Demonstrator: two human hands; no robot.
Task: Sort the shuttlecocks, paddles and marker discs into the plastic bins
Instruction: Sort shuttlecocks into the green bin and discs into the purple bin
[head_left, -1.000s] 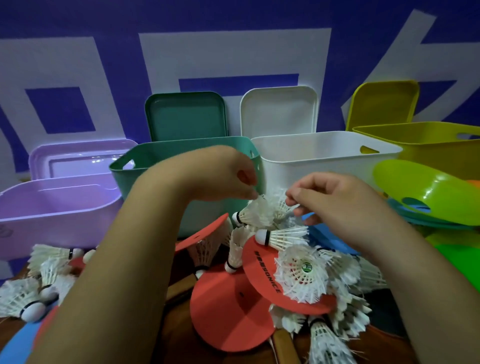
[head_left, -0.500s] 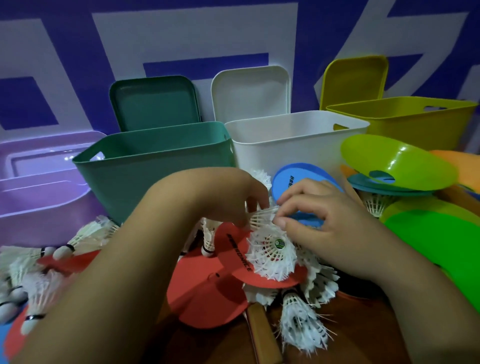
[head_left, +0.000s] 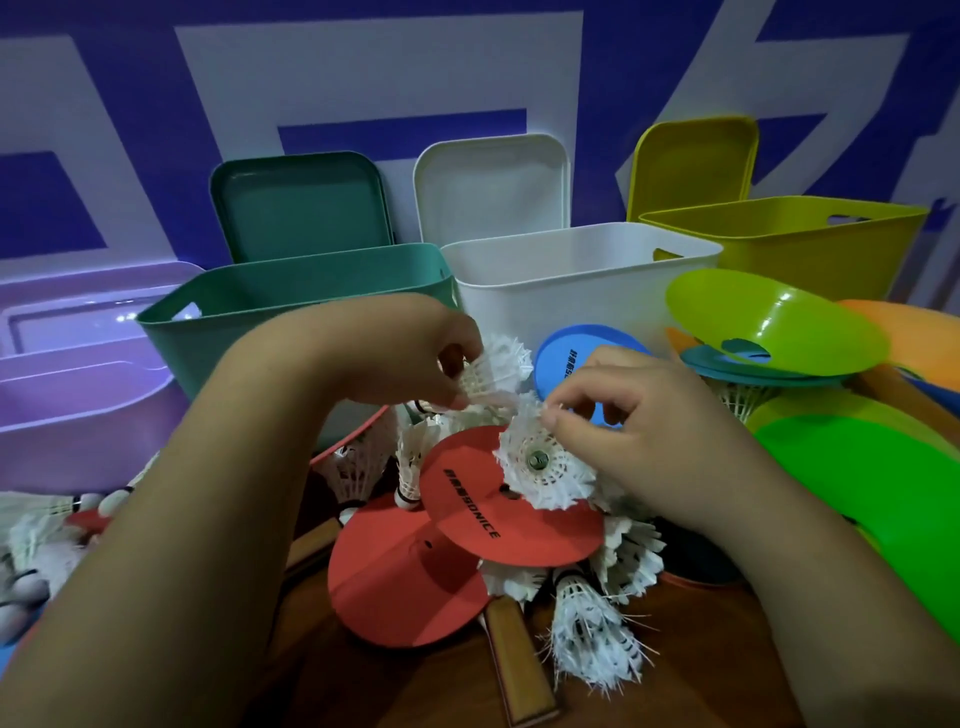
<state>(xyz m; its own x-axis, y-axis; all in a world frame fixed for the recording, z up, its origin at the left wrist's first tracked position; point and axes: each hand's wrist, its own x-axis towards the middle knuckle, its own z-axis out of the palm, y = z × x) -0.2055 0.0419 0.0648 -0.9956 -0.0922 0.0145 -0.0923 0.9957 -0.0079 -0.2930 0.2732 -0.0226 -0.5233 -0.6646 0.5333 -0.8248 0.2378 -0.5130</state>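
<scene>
**Step in hand: shuttlecock pick-up.** The left hand (head_left: 410, 358) pinches one shuttlecock (head_left: 498, 364) by its feather skirt, fingers curled onto it. It holds it above the pile, just in front of the green bin (head_left: 291, 301) and the white bin (head_left: 571, 280). The right hand (head_left: 639, 436) pinches the skirt rim of a second shuttlecock (head_left: 545, 467). This one faces the camera with its open end and lies on the upper red marker disc (head_left: 467, 519). The two shuttlecocks are just beside each other; whether their feathers interlock cannot be told.

**Progress (judgement).** More shuttlecocks, discs and a wooden paddle handle (head_left: 514, 665) lie heaped together, so most of the sorting appears to remain. The bin floors are hidden.

**Next move (judgement).** Lift the second shuttlecock clear without dragging the disc beneath it, separate the feathers if they catch, carry both over a bin rim and release. Nothing shows which bin is meant for shuttlecocks.

**Markings.** The upper red marker disc carries black print ending in "SONICE" — the characters before it are too small to read. The blue disc (head_left: 582, 358) bears a similar line, not legible. A round sticker sits inside the second shuttlecock, unreadable.

**Surroundings.** A lime disc (head_left: 769, 322) lies at the right, with the yellow bin (head_left: 779, 244) behind it and the purple bin (head_left: 67, 395) at far left.
</scene>
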